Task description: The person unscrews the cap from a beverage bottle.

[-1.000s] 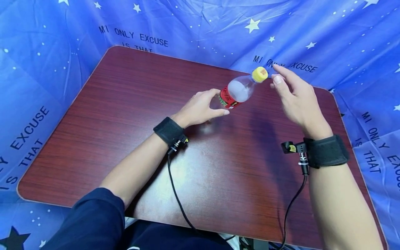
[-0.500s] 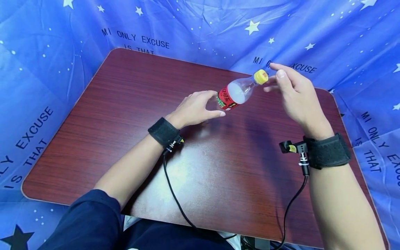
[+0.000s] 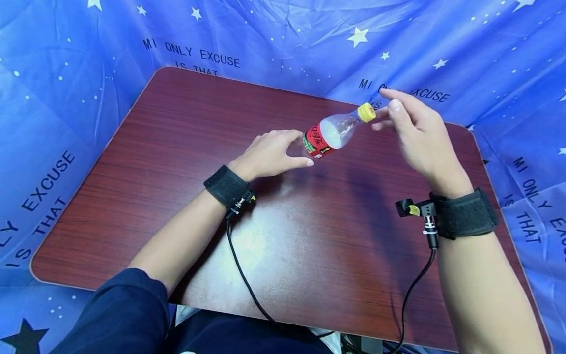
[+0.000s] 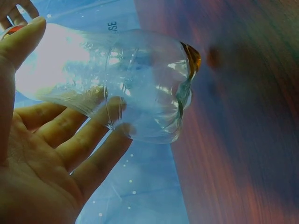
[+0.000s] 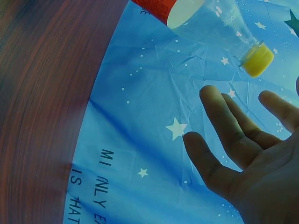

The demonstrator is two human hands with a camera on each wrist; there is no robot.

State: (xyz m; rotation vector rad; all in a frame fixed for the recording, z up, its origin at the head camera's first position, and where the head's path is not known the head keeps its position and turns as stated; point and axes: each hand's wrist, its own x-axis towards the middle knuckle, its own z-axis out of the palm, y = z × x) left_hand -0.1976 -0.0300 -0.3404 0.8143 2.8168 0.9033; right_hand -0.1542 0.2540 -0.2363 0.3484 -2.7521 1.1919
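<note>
My left hand point(image 3: 270, 153) grips the lower part of a clear plastic soda bottle point(image 3: 342, 129), thumb on one side and fingers on the other. The bottle is tilted above the table, its yellow cap point(image 3: 366, 112) up and to the right. Around its middle runs a red label point(image 3: 319, 141). A little brown liquid point(image 4: 192, 57) lies in a corner of the base in the left wrist view. Close to the cap is my right hand point(image 3: 417, 129), its fingers loosely extended and holding nothing. In the right wrist view, a gap separates those fingers from the cap point(image 5: 258, 59).
Below lies a dark red wood-grain table point(image 3: 177, 128) with rounded corners. A blue curtain point(image 3: 283, 44) with stars and lettering hangs around it. Black cables point(image 3: 240, 265) run from both wrist cameras toward the near edge.
My left hand has drawn the bottle slightly left and toward me. The right hand stays nearly in place; its fingers have spread a little, and the cap's gap to the thumb has widened.
</note>
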